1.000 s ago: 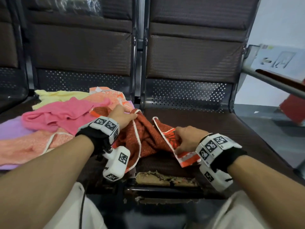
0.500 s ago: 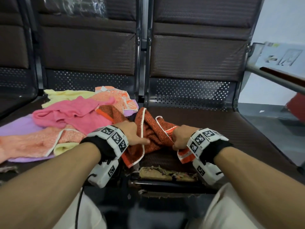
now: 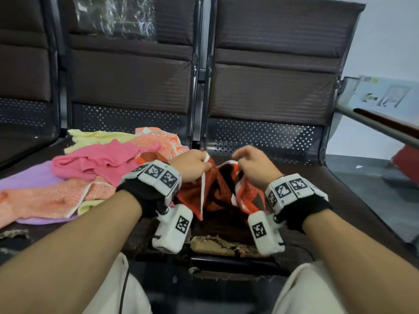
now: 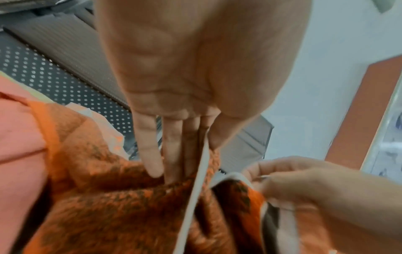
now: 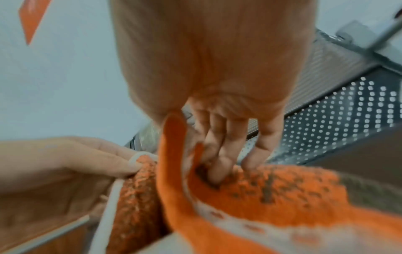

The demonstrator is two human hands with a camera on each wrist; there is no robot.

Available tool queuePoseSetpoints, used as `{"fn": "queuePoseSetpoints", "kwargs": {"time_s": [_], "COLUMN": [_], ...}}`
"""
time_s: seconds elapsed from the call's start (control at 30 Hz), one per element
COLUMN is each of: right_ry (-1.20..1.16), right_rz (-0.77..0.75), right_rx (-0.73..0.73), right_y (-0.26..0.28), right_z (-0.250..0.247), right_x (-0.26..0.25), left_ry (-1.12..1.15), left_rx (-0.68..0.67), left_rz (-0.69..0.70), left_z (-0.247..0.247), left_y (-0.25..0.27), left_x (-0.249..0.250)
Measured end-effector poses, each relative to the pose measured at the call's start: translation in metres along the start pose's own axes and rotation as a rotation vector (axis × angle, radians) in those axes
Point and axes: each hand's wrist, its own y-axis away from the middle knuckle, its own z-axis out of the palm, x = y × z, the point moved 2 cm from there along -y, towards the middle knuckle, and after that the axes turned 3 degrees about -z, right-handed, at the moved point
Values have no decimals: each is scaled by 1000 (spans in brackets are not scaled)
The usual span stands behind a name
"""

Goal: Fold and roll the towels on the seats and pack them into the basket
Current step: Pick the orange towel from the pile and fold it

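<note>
An orange-and-brown patterned towel (image 3: 215, 193) with a white hem hangs bunched between both hands above the right seat (image 3: 317, 177). My left hand (image 3: 192, 165) pinches its white edge between thumb and fingers; the same towel (image 4: 121, 206) fills the lower part of the left wrist view under that left hand (image 4: 185, 154). My right hand (image 3: 251, 164) pinches another part of the hem close by, a hand's width to the right. In the right wrist view the right hand (image 5: 208, 154) holds an orange fold of the towel (image 5: 261, 189). No basket is in view.
A heap of loose towels lies on the left seat: pink (image 3: 102, 159), peach (image 3: 45, 198), pale yellow (image 3: 99, 137), lilac (image 3: 29, 177) and a light orange print (image 3: 163, 141). The right seat's front edge is torn (image 3: 226, 243). A metal armrest (image 3: 381, 125) runs at the right.
Both hands have lifted the orange towel off the seat and come closer together, each now pinching its hem. The head view has shifted slightly right and down.
</note>
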Motion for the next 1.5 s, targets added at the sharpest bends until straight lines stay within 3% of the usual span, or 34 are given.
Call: {"fn": "queuePoseSetpoints", "kwargs": {"time_s": [0.1, 0.23, 0.4, 0.5, 0.6, 0.77, 0.9, 1.0, 1.1, 1.2, 1.3, 1.5], "right_ry": [-376, -430, -430, -276, -243, -292, -377, -675, -1146, -1292, -1165, -323], "right_rz": [-93, -328, -431, -469, -384, -207, -22, 112, 109, -7, -57, -163], "right_rx": [158, 195, -139, -211, -184, 161, 394, 520, 455, 340, 240, 334], "right_y": [-5, -9, -9, -6, -10, -20, -21, -17, -11, 0, 8, 9], "right_z": [-1, 0, 9, 14, 12, -3, -21, -33, -39, -41, -27, -18], "right_x": [-14, -35, -44, -43, -37, -18, -10, -22, -49, -66, -66, -55], "left_ry": [217, 350, 269, 162, 233, 153, -33, 172, 472, 799, 769, 767], "left_rx": [101, 190, 157, 152, 103, 117, 266, 395, 489, 495, 474, 470], "left_rz": [115, 287, 428, 426, 385, 270, 166, 166, 234, 249, 257, 114], "left_z": [-12, -38, -51, -47, -45, -40, -40, -49, -56, -58, -49, -33], "left_y": [2, 9, 13, 9, 5, -5, -10, -3, 7, 10, 10, 3], "left_x": [11, 25, 32, 31, 22, -11, -32, -24, 3, 30, 31, 9]}}
